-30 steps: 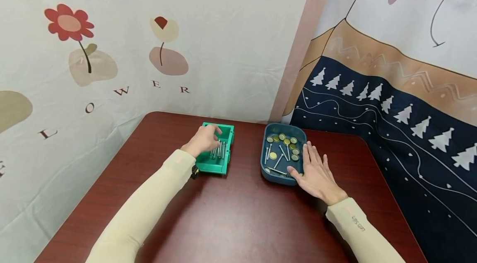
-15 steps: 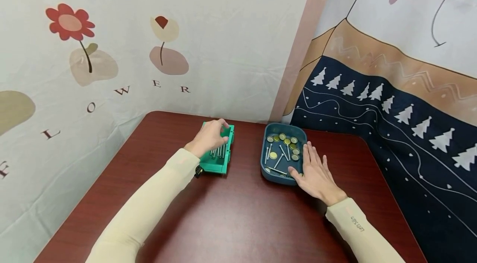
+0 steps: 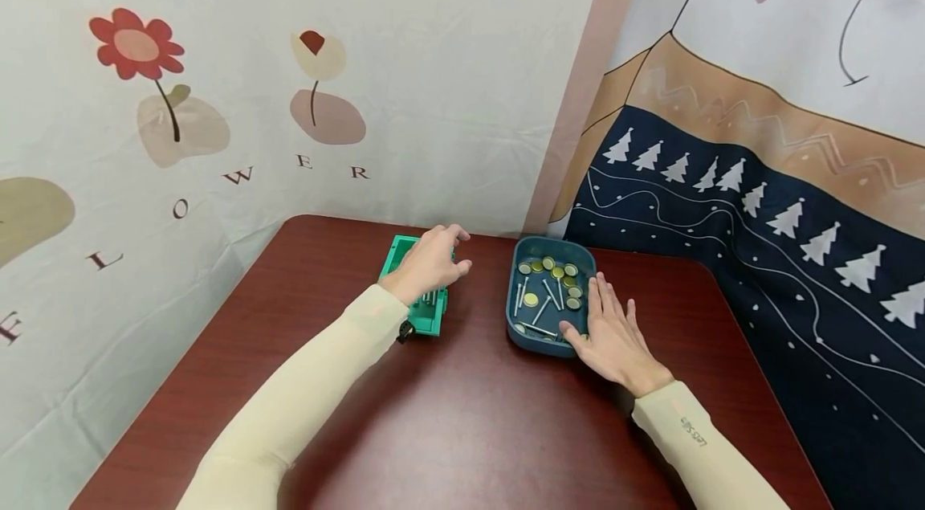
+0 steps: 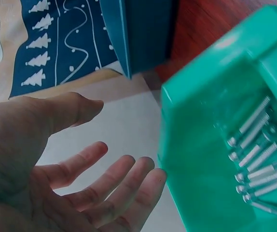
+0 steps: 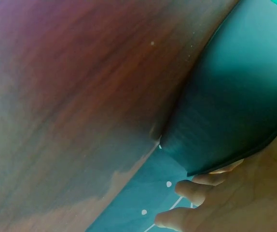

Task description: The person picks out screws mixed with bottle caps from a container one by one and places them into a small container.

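My left hand (image 3: 431, 263) is over the right side of a green plastic box (image 3: 426, 326). Thumb and fingers are spread apart, and the left wrist view shows nothing between them. Several silver screws (image 4: 259, 150) lie inside the box; in the head view the hand covers most of them. To the right stands a dark blue rounded bin (image 3: 539, 345). It holds round gold-and-silver discs (image 3: 531, 300) and loose screws (image 3: 542, 309). My right hand (image 3: 614, 340) rests with straight fingers along the bin's right wall, its thumb at the rim.
Both containers stand near the far edge of a dark red wooden table (image 3: 462, 414). Behind it hangs a pale flower-printed cloth (image 3: 448, 92). A navy cloth with white trees (image 3: 694, 237) hangs on the right.
My left hand has moved right, from over the screws in the green box towards the blue bin, and its fingers have spread. The right hand stays at the bin.
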Demonstrator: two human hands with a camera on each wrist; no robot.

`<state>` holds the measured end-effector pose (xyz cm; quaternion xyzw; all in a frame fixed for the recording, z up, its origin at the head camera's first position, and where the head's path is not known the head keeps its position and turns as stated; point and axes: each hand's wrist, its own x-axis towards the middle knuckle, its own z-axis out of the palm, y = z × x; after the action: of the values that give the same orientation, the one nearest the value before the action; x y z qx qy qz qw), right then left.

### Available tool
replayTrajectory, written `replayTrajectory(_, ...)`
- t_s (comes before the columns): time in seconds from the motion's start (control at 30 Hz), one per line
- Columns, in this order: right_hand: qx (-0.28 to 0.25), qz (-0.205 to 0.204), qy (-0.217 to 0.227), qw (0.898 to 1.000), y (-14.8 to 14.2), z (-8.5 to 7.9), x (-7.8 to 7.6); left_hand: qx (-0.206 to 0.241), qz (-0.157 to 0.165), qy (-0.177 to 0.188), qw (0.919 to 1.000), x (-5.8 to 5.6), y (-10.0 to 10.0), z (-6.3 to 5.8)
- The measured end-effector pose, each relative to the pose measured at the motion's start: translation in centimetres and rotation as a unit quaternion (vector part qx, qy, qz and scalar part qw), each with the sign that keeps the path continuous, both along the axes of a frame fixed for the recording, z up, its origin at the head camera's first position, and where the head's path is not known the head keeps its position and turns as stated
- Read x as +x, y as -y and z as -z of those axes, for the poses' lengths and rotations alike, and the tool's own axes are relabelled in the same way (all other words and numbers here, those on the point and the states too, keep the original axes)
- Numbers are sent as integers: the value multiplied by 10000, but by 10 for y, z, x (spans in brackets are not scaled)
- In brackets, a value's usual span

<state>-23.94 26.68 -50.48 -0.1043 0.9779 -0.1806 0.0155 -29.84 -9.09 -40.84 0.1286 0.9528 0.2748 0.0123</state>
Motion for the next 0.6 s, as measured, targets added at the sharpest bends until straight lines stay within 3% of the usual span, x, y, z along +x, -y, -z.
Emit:
replayTrajectory(0.23, 63, -40, -54, 10000, 1, -1, 1, 26, 69, -27, 10000, 2, -30, 0)
replayTrajectory(0.6, 52, -29, -41, 10000, 3, -5, 3, -40, 557, 133, 9984, -2, -86, -2)
